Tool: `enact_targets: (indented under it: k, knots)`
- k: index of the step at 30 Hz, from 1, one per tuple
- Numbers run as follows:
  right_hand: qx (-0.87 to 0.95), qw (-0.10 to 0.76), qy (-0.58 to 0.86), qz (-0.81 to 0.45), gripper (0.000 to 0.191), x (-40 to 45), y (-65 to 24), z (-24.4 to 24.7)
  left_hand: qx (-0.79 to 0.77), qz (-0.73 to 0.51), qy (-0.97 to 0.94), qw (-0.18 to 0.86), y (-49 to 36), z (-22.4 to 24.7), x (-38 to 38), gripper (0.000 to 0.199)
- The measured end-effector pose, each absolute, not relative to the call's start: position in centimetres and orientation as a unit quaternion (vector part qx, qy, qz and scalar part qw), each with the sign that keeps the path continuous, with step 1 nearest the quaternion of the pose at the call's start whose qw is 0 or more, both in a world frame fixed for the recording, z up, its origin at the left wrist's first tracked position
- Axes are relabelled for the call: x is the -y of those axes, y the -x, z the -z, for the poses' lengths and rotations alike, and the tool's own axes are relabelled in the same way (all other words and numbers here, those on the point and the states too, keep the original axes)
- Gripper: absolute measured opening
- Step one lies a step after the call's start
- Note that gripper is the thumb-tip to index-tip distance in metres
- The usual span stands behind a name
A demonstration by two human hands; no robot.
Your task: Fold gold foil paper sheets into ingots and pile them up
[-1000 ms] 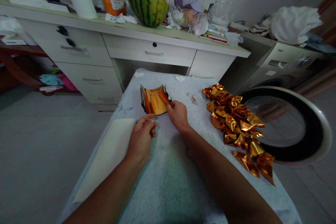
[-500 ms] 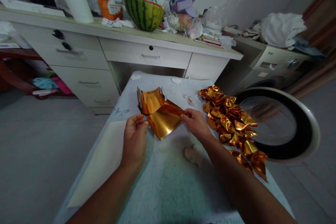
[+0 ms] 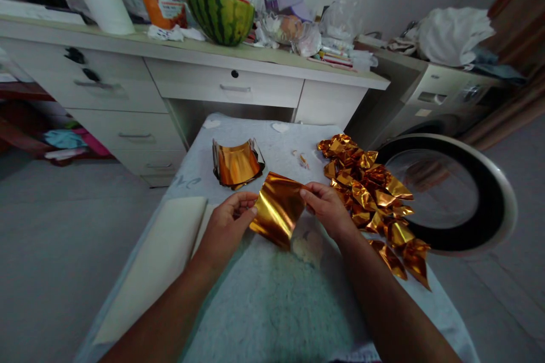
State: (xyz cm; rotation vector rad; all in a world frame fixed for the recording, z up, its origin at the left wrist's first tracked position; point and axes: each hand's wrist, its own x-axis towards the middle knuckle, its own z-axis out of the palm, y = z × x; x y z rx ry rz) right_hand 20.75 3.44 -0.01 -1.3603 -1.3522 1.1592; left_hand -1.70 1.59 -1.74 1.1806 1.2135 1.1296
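Observation:
Between my two hands is a shiny gold foil sheet, slightly curved, held above the cloth-covered table. My left hand pinches its left edge between thumb and fingers. At the upper right corner, my right hand grips it the same way. Just beyond lies a stack of curled gold foil sheets, apart from both hands. To the right of my right hand stretches a pile of twisted gold foil pieces.
A pale flat sheet lies along the table's left side. Small scraps rest near the foil pile. Behind stands a white desk with a watermelon half on top. A washing machine's open round door borders the table at right.
One foil sheet has come off the stack and is now nearer to me, held in both hands. My left hand has moved right, and the view has shifted slightly.

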Motion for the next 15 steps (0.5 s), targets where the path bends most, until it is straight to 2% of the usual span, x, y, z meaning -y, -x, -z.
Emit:
enact_targets:
  k: [4, 9, 15]
  knots:
    - [0.500, 0.456, 0.540, -0.500, 0.033, -3.3, -20.8, -0.1, -0.520, -0.461, -0.475, 0.540, 1.7, 1.7, -1.6, 0.037]
    - [0.479, 0.460, 0.506, -0.551, 0.027, -3.1, -21.3, -0.4, -0.528, -0.449, -0.462, 0.553, 1.5, 1.2, -1.5, 0.026]
    - [0.457, 0.440, 0.473, -0.611, 0.020, -2.8, -21.7, -0.3, -0.551, -0.435, -0.485, 0.521, 1.6, 0.6, -1.5, 0.017]
